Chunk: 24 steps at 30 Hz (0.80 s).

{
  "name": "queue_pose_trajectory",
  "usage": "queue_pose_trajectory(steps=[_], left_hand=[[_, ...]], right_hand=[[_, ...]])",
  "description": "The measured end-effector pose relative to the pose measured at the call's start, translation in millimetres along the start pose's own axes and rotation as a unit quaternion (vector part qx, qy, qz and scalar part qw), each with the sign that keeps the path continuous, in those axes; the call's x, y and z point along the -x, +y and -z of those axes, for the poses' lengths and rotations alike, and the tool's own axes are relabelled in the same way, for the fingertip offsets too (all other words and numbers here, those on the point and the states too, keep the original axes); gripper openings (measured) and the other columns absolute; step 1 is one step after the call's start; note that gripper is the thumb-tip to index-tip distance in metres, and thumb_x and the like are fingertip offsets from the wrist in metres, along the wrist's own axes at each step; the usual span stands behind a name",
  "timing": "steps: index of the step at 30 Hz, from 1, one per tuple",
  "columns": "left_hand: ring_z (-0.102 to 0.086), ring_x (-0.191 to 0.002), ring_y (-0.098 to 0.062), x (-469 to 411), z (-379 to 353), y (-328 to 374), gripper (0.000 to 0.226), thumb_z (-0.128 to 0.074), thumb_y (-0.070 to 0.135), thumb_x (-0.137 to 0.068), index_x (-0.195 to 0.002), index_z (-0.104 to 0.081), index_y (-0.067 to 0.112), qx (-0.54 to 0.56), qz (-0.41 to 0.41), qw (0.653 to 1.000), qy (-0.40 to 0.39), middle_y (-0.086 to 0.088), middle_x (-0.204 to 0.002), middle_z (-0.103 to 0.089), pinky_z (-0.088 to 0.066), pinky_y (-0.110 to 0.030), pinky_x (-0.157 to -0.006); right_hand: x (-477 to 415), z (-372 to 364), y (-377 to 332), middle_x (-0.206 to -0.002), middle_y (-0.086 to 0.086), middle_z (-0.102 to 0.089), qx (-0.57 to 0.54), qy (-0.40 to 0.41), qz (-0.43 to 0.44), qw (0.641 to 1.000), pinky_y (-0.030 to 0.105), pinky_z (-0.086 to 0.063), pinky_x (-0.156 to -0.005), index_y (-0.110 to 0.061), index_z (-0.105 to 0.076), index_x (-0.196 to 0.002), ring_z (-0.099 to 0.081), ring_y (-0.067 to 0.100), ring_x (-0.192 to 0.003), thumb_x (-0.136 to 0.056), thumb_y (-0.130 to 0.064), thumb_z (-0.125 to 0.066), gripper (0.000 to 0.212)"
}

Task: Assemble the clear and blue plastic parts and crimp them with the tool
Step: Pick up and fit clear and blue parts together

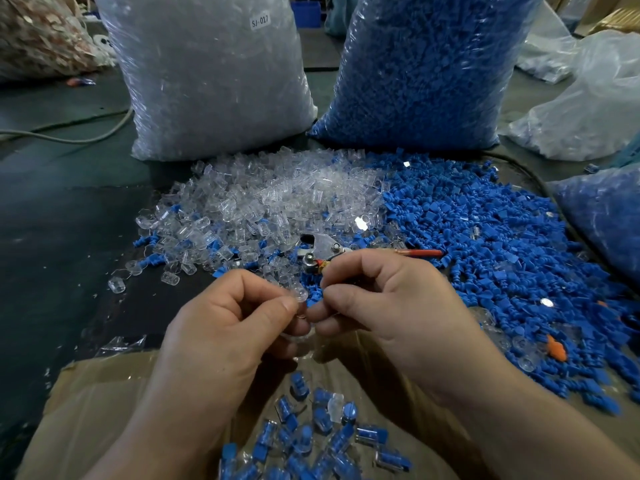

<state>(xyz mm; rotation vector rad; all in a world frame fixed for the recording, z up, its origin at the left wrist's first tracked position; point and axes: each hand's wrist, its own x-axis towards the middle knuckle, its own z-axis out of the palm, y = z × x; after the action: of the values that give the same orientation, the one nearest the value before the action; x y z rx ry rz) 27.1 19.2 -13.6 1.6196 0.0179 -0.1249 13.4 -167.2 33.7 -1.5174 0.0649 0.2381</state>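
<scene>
Fingers of both hands meet above the near edge of the dark surface. Our left hand is curled, its thumb and forefinger pinching a small clear part at their tips. Our right hand is curled too, thumb and forefinger drawn together and touching the left fingertips. Whether they grip that same clear part or anything else we cannot tell, since the pinch hides it.

Just beyond the right forefinger lies the tool, metal-headed pliers whose red handle runs off to the right of our knuckles; neither hand touches it. Beyond the fingertips spreads a heap of loose clear pieces, and to the right of the right hand a heap of loose blue pieces; the two heaps mix where they meet.

Farther out stand two full sacks. The clear sack rises behind the clear heap and bears a label reading SJ-017; the blue sack rises behind the blue heap.

Under our wrists, nearer than the fingers, sits an open cardboard box holding joined pieces, blue inside clear. An orange scrap lies among the blue pieces, well to the right of the right hand. A pale cable crosses the surface far beyond the left hand.
</scene>
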Motion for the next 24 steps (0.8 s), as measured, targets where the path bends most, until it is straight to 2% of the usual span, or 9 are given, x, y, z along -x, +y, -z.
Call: queue_pose_trajectory(steps=[2, 4, 7, 11, 16, 18, 21, 24], left_hand=[[-0.075, -0.067, -0.028, 0, -1, 1, 0.019, -0.081, 0.036, -0.070, -0.084, -0.073, 0.025, 0.006, -0.003, 1.000, -0.005, -0.012, -0.077, -0.076, -0.058, -0.033, -0.060], [-0.075, -0.066, -0.027, 1, -2, 3, 0.020, -0.081, 0.037, -0.071, -0.085, -0.072, 0.025, 0.005, -0.013, 1.000, -0.008, -0.011, -0.076, -0.076, -0.058, -0.031, -0.058], [-0.074, -0.065, -0.025, 3, -4, 8, 0.029, -0.069, 0.046, -0.064, -0.087, -0.072, 0.029, -0.005, -0.019, 1.000, -0.002, -0.009, -0.076, -0.076, -0.058, -0.032, -0.058], [-0.075, -0.066, -0.029, 4, -4, 11, 0.031, -0.069, 0.048, -0.060, -0.085, -0.072, 0.031, 0.004, -0.014, 1.000, 0.004, -0.010, -0.076, -0.076, -0.059, -0.037, -0.060], [-0.075, -0.067, -0.026, 5, -4, 14, 0.032, -0.068, 0.049, -0.060, -0.086, -0.072, 0.030, -0.001, -0.017, 1.000, -0.011, -0.010, -0.075, -0.075, -0.058, -0.031, -0.058], [-0.075, -0.068, -0.027, 5, -4, 15, 0.032, -0.068, 0.048, -0.060, -0.086, -0.072, 0.030, -0.001, -0.019, 1.000, -0.013, -0.011, -0.076, -0.075, -0.058, -0.032, -0.058], [-0.075, -0.070, -0.031, 4, -3, 14, 0.032, -0.069, 0.048, -0.060, -0.086, -0.072, 0.030, 0.007, -0.022, 1.000, -0.008, -0.011, -0.078, -0.075, -0.058, -0.033, -0.059], [-0.075, -0.069, -0.029, 3, -2, 10, 0.030, -0.071, 0.046, -0.063, -0.089, -0.072, 0.030, 0.006, -0.021, 1.000, -0.001, -0.010, -0.077, -0.075, -0.058, -0.034, -0.059]], right_hand=[[1, 1, -3, -0.080, 0.016, -0.074, -0.060, -0.021, -0.028, 0.998, 0.034, -0.061, -0.060, -0.006, -0.062, -0.103, -0.074, 0.024, -0.072, -0.094, 0.004, -0.057, 0.014], [1, 1, -3, -0.080, 0.018, -0.074, -0.078, -0.029, -0.036, 0.996, 0.038, -0.062, -0.061, -0.006, -0.061, -0.105, -0.074, 0.024, -0.071, -0.096, 0.002, -0.054, 0.014], [2, 0, -1, -0.072, 0.015, -0.073, -0.009, -0.026, -0.004, 1.000, 0.036, -0.060, -0.058, -0.014, -0.064, -0.099, -0.072, 0.026, -0.064, -0.098, -0.009, -0.056, 0.010], [2, 0, 3, -0.064, 0.010, -0.068, 0.062, -0.019, 0.032, 0.997, 0.039, -0.058, -0.054, -0.027, -0.068, -0.088, -0.068, 0.028, -0.057, -0.096, -0.022, -0.061, 0.011], [5, -7, 1, -0.059, 0.002, -0.065, 0.050, -0.020, 0.064, 0.997, 0.031, -0.052, -0.046, -0.023, -0.071, -0.085, -0.062, 0.021, -0.051, -0.084, -0.028, -0.070, 0.005], [5, -7, 0, -0.060, 0.003, -0.066, 0.045, -0.016, 0.065, 0.997, 0.030, -0.054, -0.047, -0.023, -0.071, -0.085, -0.062, 0.020, -0.051, -0.084, -0.023, -0.070, 0.001], [4, -5, 0, -0.065, 0.009, -0.069, 0.050, -0.010, 0.046, 0.998, 0.034, -0.059, -0.055, -0.023, -0.068, -0.088, -0.068, 0.025, -0.057, -0.091, -0.012, -0.066, 0.012], [6, -4, -3, -0.067, 0.009, -0.071, 0.056, -0.009, 0.022, 0.998, 0.029, -0.057, -0.057, -0.027, -0.067, -0.098, -0.070, 0.022, -0.059, -0.095, -0.013, -0.061, 0.015]])
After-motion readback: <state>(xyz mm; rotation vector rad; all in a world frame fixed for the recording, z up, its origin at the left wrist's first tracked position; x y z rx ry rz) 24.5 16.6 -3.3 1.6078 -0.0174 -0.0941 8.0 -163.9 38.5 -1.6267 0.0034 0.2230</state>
